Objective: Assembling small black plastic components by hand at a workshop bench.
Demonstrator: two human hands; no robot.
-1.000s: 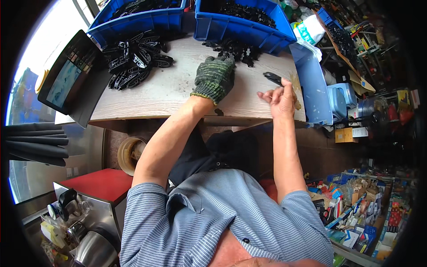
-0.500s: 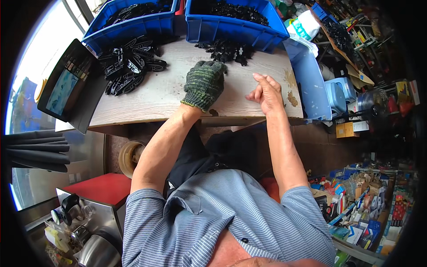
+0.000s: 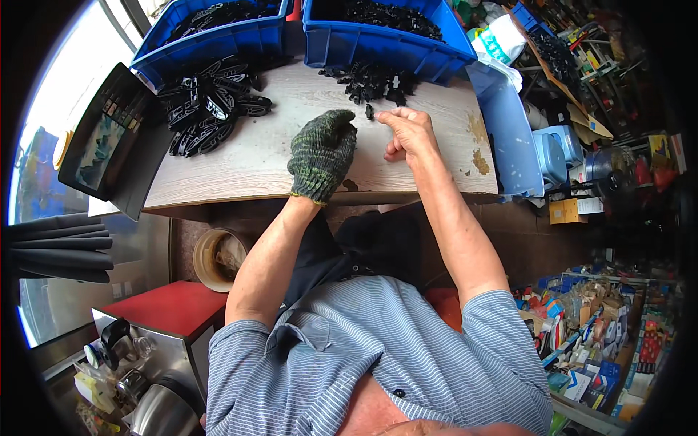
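My left hand (image 3: 321,155), in a dark green knitted glove, is above the table with its fingers curled in. Whatever it may hold is hidden. To its right, my bare right hand (image 3: 408,133) reaches left, forefinger stretched and thumb apart lower down. Just left of that fingertip is a small black part (image 3: 369,112); whether they touch I cannot tell. Beyond both hands lies a loose pile of small black parts (image 3: 374,83). At the left, a heap of black oval pieces with pale markings (image 3: 211,109) rests on the wooden table (image 3: 240,163).
Two blue bins of black parts, a left bin (image 3: 218,47) and a right bin (image 3: 378,49), stand along the far side. A screen in a dark case (image 3: 102,145) is at the left edge. A pale blue tub (image 3: 509,134) adjoins the table's right side.
My left hand has drawn slightly back and left, turning its curled fingers toward the right. My right hand has moved left, up to the small black part.
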